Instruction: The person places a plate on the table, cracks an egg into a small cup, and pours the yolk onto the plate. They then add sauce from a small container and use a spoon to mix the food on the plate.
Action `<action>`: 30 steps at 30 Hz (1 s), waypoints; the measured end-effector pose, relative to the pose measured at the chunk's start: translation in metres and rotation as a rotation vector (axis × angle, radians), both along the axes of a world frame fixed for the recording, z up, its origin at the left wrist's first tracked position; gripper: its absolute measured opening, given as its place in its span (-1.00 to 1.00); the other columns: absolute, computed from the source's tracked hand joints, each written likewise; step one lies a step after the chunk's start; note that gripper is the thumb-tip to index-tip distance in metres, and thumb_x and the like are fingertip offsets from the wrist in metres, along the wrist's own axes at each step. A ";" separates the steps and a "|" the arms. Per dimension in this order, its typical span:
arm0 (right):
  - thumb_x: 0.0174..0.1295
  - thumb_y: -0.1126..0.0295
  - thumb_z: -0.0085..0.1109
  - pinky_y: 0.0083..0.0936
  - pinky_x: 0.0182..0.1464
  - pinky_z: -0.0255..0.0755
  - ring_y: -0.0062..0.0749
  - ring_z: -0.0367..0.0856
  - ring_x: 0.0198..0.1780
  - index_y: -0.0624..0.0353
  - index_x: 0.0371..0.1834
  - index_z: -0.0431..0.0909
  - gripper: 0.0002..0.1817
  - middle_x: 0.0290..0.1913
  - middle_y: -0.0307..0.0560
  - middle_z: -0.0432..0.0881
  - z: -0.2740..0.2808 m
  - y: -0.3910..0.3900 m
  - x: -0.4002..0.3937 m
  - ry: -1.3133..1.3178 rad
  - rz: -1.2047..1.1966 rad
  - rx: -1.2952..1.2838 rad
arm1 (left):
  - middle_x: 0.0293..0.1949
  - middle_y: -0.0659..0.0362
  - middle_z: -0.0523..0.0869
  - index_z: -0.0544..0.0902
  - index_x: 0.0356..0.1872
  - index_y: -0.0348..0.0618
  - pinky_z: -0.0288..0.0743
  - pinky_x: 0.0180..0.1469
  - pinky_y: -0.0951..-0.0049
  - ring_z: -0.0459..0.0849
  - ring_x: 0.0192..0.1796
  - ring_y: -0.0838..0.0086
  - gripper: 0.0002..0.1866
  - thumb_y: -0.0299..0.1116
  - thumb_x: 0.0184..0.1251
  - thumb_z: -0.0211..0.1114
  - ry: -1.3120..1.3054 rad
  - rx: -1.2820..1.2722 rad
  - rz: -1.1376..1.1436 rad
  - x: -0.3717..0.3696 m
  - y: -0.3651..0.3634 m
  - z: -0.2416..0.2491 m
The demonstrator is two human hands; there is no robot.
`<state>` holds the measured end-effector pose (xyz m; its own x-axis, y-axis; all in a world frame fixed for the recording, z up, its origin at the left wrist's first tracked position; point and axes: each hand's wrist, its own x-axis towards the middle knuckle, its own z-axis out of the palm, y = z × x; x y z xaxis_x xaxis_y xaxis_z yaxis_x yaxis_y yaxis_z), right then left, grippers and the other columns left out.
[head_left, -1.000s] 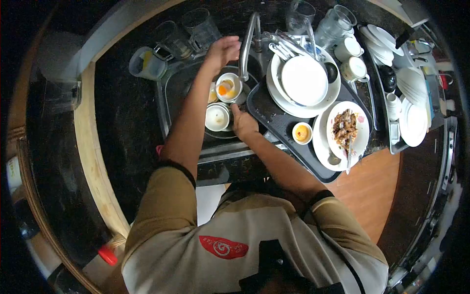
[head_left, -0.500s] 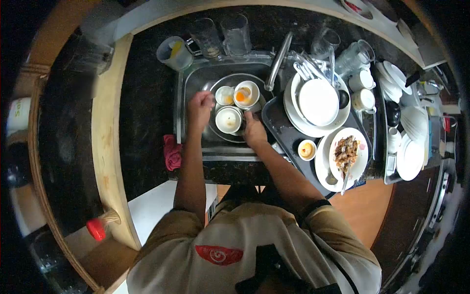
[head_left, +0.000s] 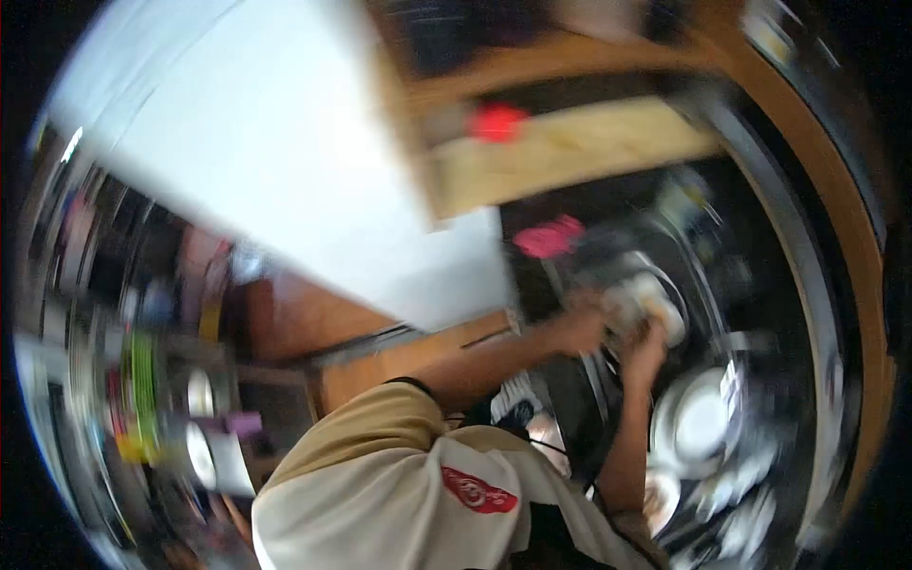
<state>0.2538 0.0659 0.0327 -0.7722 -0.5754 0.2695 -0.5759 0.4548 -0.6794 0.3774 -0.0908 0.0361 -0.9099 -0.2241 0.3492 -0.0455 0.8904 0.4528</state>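
Motion smears the whole head view. Several small white bowls [head_left: 655, 299] sit together on a round metal tray or plate in the sink [head_left: 703, 271]. My left hand [head_left: 581, 328] is at the near left side of these bowls, its fingers too blurred to read. Close to their lower edge, my right hand [head_left: 644, 353] reaches in with bent fingers; whether it grips a bowl or the tray rim cannot be made out.
A pink cloth [head_left: 549, 237] lies by the sink. Stacked white plates [head_left: 698, 423] stand to its right, with a food-soiled plate [head_left: 662, 499] nearer me. A wooden ledge [head_left: 579, 157] with a red-topped object [head_left: 499, 123] and a white surface [head_left: 285, 161] are on the left.
My head has turned left, so the sink and plates have shifted right and rotated in view. Both hands stay around the bowls, with the left hand now lower beside them.
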 end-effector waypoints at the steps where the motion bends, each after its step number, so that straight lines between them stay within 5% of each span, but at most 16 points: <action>1: 0.28 0.55 0.29 -0.18 0.14 0.57 -0.05 0.69 0.02 0.26 0.24 0.54 -0.57 -0.01 0.10 0.69 -0.014 0.007 -0.011 -0.209 0.042 -0.217 | 0.23 -0.19 0.61 0.59 0.31 -0.10 0.17 0.46 -0.29 0.43 0.42 -0.12 -0.42 -0.35 0.19 0.26 -0.228 0.180 -0.062 -0.003 0.004 -0.024; 2: 0.31 0.52 0.29 -0.20 0.15 0.56 -0.06 0.68 0.06 0.25 0.26 0.55 -0.57 0.02 0.06 0.68 -0.028 0.004 -0.013 -0.456 0.082 -0.383 | 0.21 -0.14 0.65 0.57 0.36 -0.02 0.13 0.44 -0.34 0.46 0.39 -0.11 -0.39 -0.33 0.19 0.29 -0.255 0.131 0.071 0.022 0.020 0.001; 3: 0.29 0.52 0.31 -0.21 0.20 0.56 -0.07 0.67 0.11 0.24 0.29 0.53 -0.53 0.06 0.07 0.67 -0.003 0.004 -0.003 -0.006 0.142 -0.043 | 0.21 -0.13 0.64 0.53 0.41 0.00 0.13 0.44 -0.33 0.47 0.38 -0.11 -0.34 -0.35 0.17 0.33 -0.327 0.161 0.069 0.044 0.025 0.007; 4: 0.27 0.54 0.34 -0.26 0.19 0.56 -0.14 0.67 0.09 0.22 0.33 0.50 -0.47 0.07 0.03 0.65 -0.069 0.006 -0.042 -0.204 0.198 -0.285 | 0.22 -0.13 0.64 0.49 0.45 0.02 0.12 0.44 -0.32 0.47 0.38 -0.10 -0.28 -0.38 0.16 0.36 -0.393 0.199 0.050 0.065 0.023 0.012; 6: 0.27 0.55 0.34 -0.30 0.10 0.56 -0.22 0.65 -0.02 0.21 0.28 0.51 -0.52 0.02 -0.02 0.65 -0.039 -0.009 -0.025 0.397 0.293 -0.142 | 0.20 -0.17 0.63 0.47 0.46 -0.07 0.23 0.35 -0.33 0.49 0.36 -0.15 -0.29 -0.40 0.18 0.35 -0.305 0.305 0.214 0.129 0.025 0.030; 7: 0.27 0.55 0.34 -0.30 0.10 0.56 -0.22 0.65 -0.02 0.21 0.28 0.51 -0.52 0.02 -0.02 0.65 -0.015 -0.022 -0.003 0.404 0.366 -0.160 | 0.18 -0.20 0.63 0.44 0.46 -0.16 0.34 0.26 -0.34 0.51 0.34 -0.20 -0.29 -0.42 0.20 0.33 -0.230 0.386 0.241 0.152 0.031 0.037; 9: 0.24 0.56 0.36 -0.33 0.07 0.56 -0.24 0.65 -0.05 0.19 0.19 0.50 -0.56 -0.03 -0.03 0.64 0.013 -0.033 0.037 -0.143 0.527 -0.030 | 0.14 -0.17 0.66 0.40 0.49 -0.14 0.39 0.23 -0.25 0.56 0.31 -0.14 -0.23 -0.39 0.18 0.38 -0.192 0.431 0.371 0.170 0.035 0.010; 13: 0.14 0.53 0.45 -0.31 0.10 0.55 -0.15 0.67 -0.04 0.19 0.12 0.48 -0.52 -0.04 0.04 0.64 0.024 -0.074 0.156 0.093 0.877 -0.071 | -0.05 -0.09 0.77 0.45 0.45 -0.17 0.57 0.10 0.03 0.74 0.11 0.02 -0.19 -0.31 0.11 0.50 -0.012 0.810 0.438 0.220 0.021 -0.032; 16: 0.05 0.51 0.53 -0.23 0.16 0.53 -0.09 0.66 0.01 0.19 0.11 0.49 -0.46 -0.02 0.07 0.62 0.019 -0.103 0.259 0.104 1.057 -0.213 | -0.14 -0.11 0.80 0.57 0.33 -0.22 0.62 0.02 0.11 0.79 -0.03 0.06 -0.29 -0.31 0.08 0.54 0.140 0.788 0.562 0.314 0.029 0.023; 18: 0.02 0.44 0.52 -0.07 0.19 0.48 0.12 0.61 0.06 0.25 0.12 0.51 -0.44 0.02 0.18 0.59 0.018 -0.116 0.318 0.109 1.141 -0.151 | -0.09 -0.13 0.80 0.66 0.19 -0.23 0.63 0.04 0.10 0.78 0.02 -0.03 -0.42 -0.32 0.09 0.53 0.187 0.850 0.675 0.371 0.029 -0.008; 21: 0.03 0.53 0.51 -0.19 0.21 0.53 -0.02 0.66 0.09 0.23 0.11 0.50 -0.46 0.03 0.11 0.59 0.026 -0.126 0.406 0.096 1.266 -0.041 | -0.10 -0.16 0.81 0.66 0.17 -0.26 0.64 0.05 0.07 0.78 0.01 -0.06 -0.48 -0.34 0.15 0.48 0.229 0.664 0.971 0.475 0.054 -0.068; 24: 0.04 0.54 0.50 -0.18 0.20 0.54 -0.01 0.65 0.07 0.25 0.11 0.49 -0.46 0.05 0.13 0.59 0.005 -0.144 0.483 0.030 1.491 -0.013 | 0.02 -0.17 0.80 0.71 0.19 -0.19 0.65 0.10 0.05 0.78 0.05 -0.04 -0.58 -0.30 0.34 0.34 0.373 1.027 1.203 0.591 0.113 -0.168; 25: 0.05 0.55 0.48 -0.18 0.17 0.55 0.00 0.64 0.05 0.23 0.09 0.49 -0.48 0.03 0.13 0.59 0.011 -0.143 0.518 0.065 1.542 -0.015 | 0.08 -0.16 0.79 0.71 0.25 -0.12 0.65 0.14 0.08 0.77 0.10 -0.03 -0.55 -0.22 0.39 0.32 0.105 1.190 1.287 0.650 0.153 -0.096; 26: 0.05 0.55 0.49 -0.19 0.15 0.55 -0.01 0.64 0.03 0.22 0.08 0.49 -0.49 0.03 0.13 0.59 0.019 -0.141 0.555 0.110 1.590 -0.015 | 0.11 -0.15 0.78 0.66 0.33 -0.10 0.65 0.19 0.11 0.76 0.14 0.02 -0.49 -0.18 0.39 0.32 0.197 1.134 1.323 0.679 0.191 -0.148; 27: 0.05 0.55 0.49 -0.21 0.13 0.55 -0.01 0.64 0.01 0.21 0.06 0.49 -0.50 0.02 0.12 0.59 0.024 -0.139 0.591 0.151 1.644 -0.014 | 0.14 -0.14 0.78 0.71 0.28 -0.04 0.62 0.23 0.13 0.76 0.17 0.03 -0.50 -0.09 0.39 0.35 -0.090 1.082 1.423 0.704 0.232 -0.154; 30: 0.02 0.52 0.52 -0.18 0.11 0.53 0.02 0.62 0.04 0.18 0.02 0.49 -0.51 0.03 0.12 0.59 0.015 -0.138 0.687 0.083 1.797 0.015 | 0.06 -0.13 0.81 0.80 0.13 0.00 0.61 0.23 0.15 0.77 0.14 -0.02 -0.49 0.16 0.48 0.22 0.406 1.295 1.561 0.749 0.321 -0.142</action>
<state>0.9411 -0.0721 0.0474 0.7488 -0.6103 0.2584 -0.3497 -0.6951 -0.6281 1.1261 0.2303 -0.1056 0.3195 -0.7900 -0.5233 -0.0393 -0.5628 0.8256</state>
